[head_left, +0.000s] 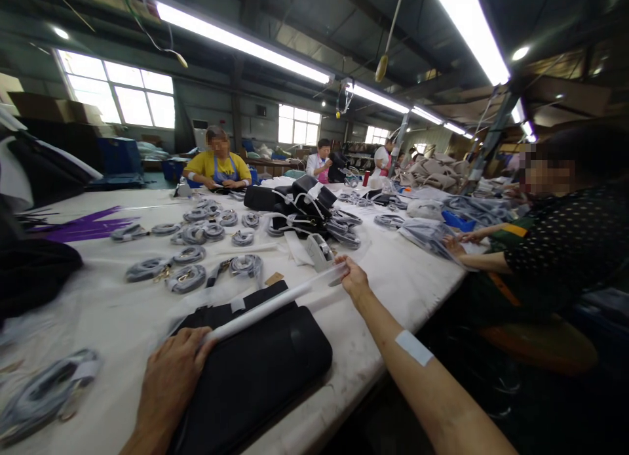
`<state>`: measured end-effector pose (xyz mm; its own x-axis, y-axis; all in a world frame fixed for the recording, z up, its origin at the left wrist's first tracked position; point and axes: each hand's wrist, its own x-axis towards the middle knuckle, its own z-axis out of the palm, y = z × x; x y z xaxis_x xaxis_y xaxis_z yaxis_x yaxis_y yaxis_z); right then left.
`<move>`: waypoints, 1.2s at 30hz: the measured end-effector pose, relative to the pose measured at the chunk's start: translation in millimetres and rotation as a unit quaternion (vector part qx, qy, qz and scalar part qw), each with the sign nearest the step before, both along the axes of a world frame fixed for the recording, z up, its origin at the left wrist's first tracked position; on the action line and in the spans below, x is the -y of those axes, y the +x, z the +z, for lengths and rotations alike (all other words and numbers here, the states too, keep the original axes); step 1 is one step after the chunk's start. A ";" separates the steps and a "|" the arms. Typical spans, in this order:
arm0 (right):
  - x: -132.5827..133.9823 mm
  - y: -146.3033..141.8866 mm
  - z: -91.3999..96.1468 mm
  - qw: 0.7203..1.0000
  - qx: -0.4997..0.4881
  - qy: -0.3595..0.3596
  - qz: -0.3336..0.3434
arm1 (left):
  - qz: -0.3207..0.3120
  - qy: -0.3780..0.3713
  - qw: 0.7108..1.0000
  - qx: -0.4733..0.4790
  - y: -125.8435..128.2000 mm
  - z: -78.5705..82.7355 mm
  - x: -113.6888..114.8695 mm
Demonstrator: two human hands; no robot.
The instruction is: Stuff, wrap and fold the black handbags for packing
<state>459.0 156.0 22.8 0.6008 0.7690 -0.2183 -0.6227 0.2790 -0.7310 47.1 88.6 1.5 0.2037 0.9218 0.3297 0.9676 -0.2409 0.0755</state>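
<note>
A long white strip (pixel 275 309), partly translucent towards its far end, stretches across a black bag (pixel 265 370) that lies flat on the table. My left hand (pixel 174 370) is closed on the strip's near end, resting against the bag's left side. At the far end, beyond the bag, my right hand (pixel 354 278) pinches the strip between thumb and fingers. Just past my right hand stands a tape dispenser (pixel 319 252). A small brown tag (pixel 274 278) lies behind the bag.
Coiled straps in clear wrapping (pixel 187 278) are scattered over the white-covered table (pixel 393 271). Stacked black bags (pixel 304 202) sit farther back, and purple strips (pixel 88 224) lie at left. A co-worker in a dotted top (pixel 565 225) handles plastic-wrapped goods at right; other people work behind.
</note>
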 end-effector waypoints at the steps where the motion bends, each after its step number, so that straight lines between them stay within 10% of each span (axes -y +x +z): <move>1: 0.6 4.8 2.4 1.000 0.006 -0.003 -0.002 | 0.000 -0.001 1.000 0.001 -0.1 0.2 0.1; 26: 35.1 50.3 11.0 0.998 -0.033 -0.018 0.052 | 0.003 -0.003 1.000 0.010 0.0 0.4 0.4; 36: 24.6 58.5 11.8 0.996 -0.043 -0.047 -0.057 | 0.007 0.004 1.000 0.012 1.6 1.3 2.6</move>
<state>517.5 131.4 34.6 0.6596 0.6700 -0.3407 -0.6518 0.2843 -0.7031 48.7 86.0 2.8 0.1821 0.9220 0.3418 0.9690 -0.2273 0.0969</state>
